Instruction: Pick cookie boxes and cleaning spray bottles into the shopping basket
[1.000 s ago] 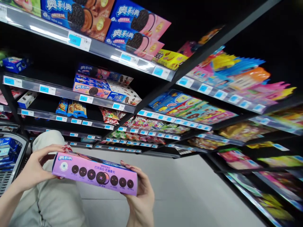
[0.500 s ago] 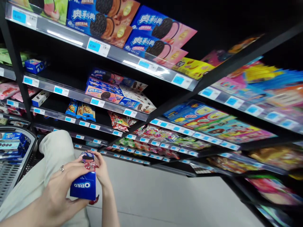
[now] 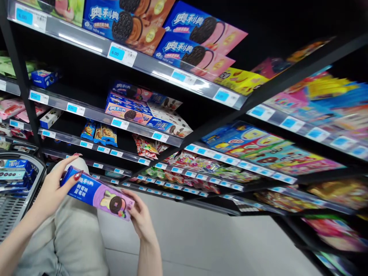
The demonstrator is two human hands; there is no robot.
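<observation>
Slim box (image 3: pixel 96 195), 8 o'clock: blue and lilac, dark biscuit print. Stacked boxes (image 3: pixel 123 27), 11 o'clock: blue and brown. Floor (image 3: pixel 192 234), 6 o'clock: grey.

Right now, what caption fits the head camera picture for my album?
Left hand and right hand hold a blue and purple cookie box near a basket and snack shelves.

- I read "6.00" on the price tag (image 3: pixel 122 55), upper shelf (image 3: pixel 83 43) front edge.
- I read "奥利奥" on the brown-and-blue box (image 3: pixel 123 27) and pink-and-blue boxes (image 3: pixel 198 30) above that edge.
- Held box (image 3: pixel 97 195): lettering too small for me.
</observation>
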